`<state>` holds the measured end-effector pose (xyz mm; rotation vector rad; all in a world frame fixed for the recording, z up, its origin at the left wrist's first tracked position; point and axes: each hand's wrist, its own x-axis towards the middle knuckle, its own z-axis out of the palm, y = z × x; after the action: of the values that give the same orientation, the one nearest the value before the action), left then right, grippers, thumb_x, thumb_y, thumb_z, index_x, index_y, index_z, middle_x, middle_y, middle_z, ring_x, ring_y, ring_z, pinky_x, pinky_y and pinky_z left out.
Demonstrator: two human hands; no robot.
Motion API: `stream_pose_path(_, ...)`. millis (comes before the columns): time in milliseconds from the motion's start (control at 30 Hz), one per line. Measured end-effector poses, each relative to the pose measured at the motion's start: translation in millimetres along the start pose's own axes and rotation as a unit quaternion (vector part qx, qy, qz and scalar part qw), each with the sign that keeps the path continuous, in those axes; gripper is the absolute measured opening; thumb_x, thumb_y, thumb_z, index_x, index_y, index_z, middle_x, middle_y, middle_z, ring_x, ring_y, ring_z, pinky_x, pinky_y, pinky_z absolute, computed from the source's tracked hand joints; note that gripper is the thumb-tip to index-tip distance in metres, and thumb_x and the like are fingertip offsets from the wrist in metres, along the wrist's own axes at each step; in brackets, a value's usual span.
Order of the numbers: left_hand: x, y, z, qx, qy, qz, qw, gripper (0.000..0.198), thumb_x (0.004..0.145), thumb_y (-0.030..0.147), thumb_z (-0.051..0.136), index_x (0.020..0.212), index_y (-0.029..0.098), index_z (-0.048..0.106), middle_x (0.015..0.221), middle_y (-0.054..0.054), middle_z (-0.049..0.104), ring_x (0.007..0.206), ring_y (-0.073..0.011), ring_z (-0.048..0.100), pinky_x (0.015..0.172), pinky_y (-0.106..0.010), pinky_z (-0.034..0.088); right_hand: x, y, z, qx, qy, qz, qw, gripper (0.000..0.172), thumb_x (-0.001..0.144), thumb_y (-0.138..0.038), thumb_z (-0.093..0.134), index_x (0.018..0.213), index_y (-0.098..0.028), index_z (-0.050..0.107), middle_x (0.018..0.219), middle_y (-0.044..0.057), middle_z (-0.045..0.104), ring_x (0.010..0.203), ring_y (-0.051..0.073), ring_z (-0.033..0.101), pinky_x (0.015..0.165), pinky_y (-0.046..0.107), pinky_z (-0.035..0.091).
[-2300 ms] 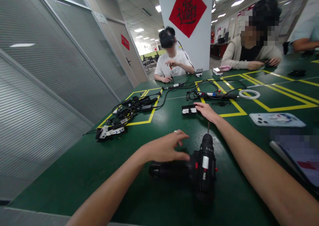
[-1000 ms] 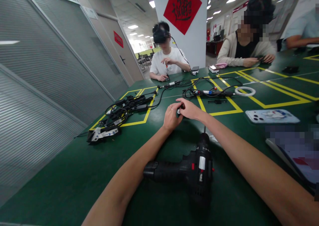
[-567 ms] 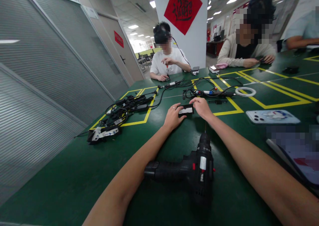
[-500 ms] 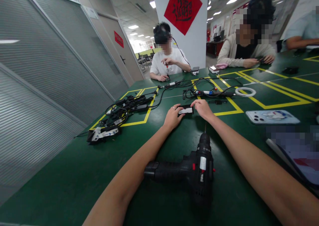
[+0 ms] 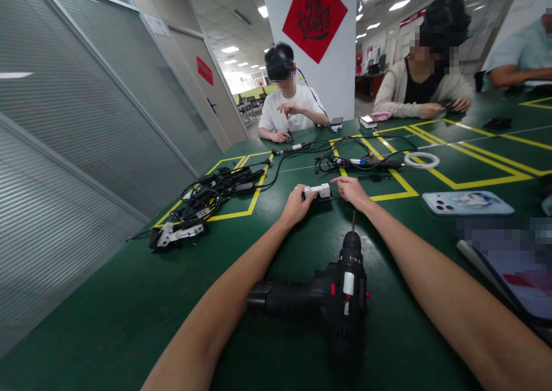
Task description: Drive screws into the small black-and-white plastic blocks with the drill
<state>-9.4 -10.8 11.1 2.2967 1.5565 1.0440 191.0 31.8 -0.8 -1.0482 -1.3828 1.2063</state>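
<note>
My left hand (image 5: 298, 204) grips the left end of a small black-and-white rectangular part (image 5: 318, 191), thumb at its near side. The white top faces up, and a dark edge shows below it. Just right of the part is my right hand (image 5: 351, 192). Its index finger points toward the part's right end, the other fingers are loosely bent, and it holds nothing that I can see. Between my forearms a black cordless drill (image 5: 347, 287) lies on its side, its bit pointing away from me toward my right hand.
Bundled black cables (image 5: 228, 184) and a black-and-silver piece (image 5: 179, 234) lie left on the green table (image 5: 129, 299). More cables, a white ring (image 5: 421, 160), a phone (image 5: 468, 203) and a tablet-like device (image 5: 509, 270) are to the right. Co-workers (image 5: 291, 106) sit across the table.
The part in my left hand has been turned so that its white block shows more plainly. My right index finger has straightened beside its right end. The drill stays put.
</note>
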Motion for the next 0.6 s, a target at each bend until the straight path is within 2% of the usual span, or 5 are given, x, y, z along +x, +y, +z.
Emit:
stream_pose_path(133, 1, -5, 0.8, -0.017, -0.009, -0.014, 1.000, 0.033, 0.089, 0.043, 0.041, 0.095, 0.015, 0.056, 0.083, -0.004, 0.060, 0.073, -0.0139, 0.052, 0.067, -0.025, 0.040, -10, -10, 8, -0.010, -0.099, 0.020, 0.995, 0.029, 0.078, -0.043, 0.058, 0.084, -0.015, 0.064, 0.044, -0.007, 0.038, 0.035, 0.006, 0.026, 0.035, 0.019, 0.021)
stream_pose_path(267, 3, -8, 1.9, -0.034, -0.026, -0.024, 0.999, 0.035, 0.087, 0.046, 0.042, 0.090, 0.014, 0.057, 0.079, -0.003, 0.061, 0.071, -0.0142, 0.053, 0.064, -0.025, 0.040, -9, -10, 13, -0.075, -0.108, -0.059, 0.990, 0.030, 0.068, -0.035, 0.071, 0.088, -0.012, 0.068, 0.061, -0.001, 0.060, 0.050, 0.008, 0.046, 0.047, 0.019, 0.036)
stream_pose_path(333, 4, -8, 2.4, -0.042, -0.034, -0.026, 0.998, 0.037, 0.085, 0.048, 0.045, 0.093, 0.014, 0.058, 0.083, -0.004, 0.063, 0.073, -0.0148, 0.054, 0.066, -0.025, 0.041, -6, -10, 13, -0.070, -0.102, -0.069, 0.990, 0.031, 0.064, -0.031, 0.075, 0.087, -0.011, 0.070, 0.067, 0.001, 0.063, 0.055, 0.009, 0.050, 0.051, 0.019, 0.038)
stream_pose_path(500, 3, -7, 2.3, -0.055, -0.043, -0.032, 0.997, 0.044, 0.078, 0.052, 0.055, 0.102, 0.015, 0.060, 0.092, -0.006, 0.065, 0.078, -0.0163, 0.057, 0.070, -0.027, 0.043, 2, -15, 7, 0.113, -0.043, -0.021, 0.992, 0.041, 0.064, -0.038, 0.076, 0.094, -0.012, 0.065, 0.047, -0.008, 0.044, 0.036, 0.003, 0.025, 0.036, 0.019, 0.017)
stream_pose_path(600, 2, -6, -0.4, -0.055, -0.045, -0.039, 0.997, 0.046, 0.073, 0.054, 0.059, 0.099, 0.016, 0.062, 0.089, -0.005, 0.064, 0.078, -0.0169, 0.057, 0.072, -0.029, 0.043, 3, -10, -5, 0.196, -0.021, -0.005, 0.980, 0.040, 0.063, -0.040, 0.077, 0.090, -0.014, 0.062, 0.044, -0.011, 0.032, 0.035, 0.002, 0.019, 0.034, 0.019, 0.011)
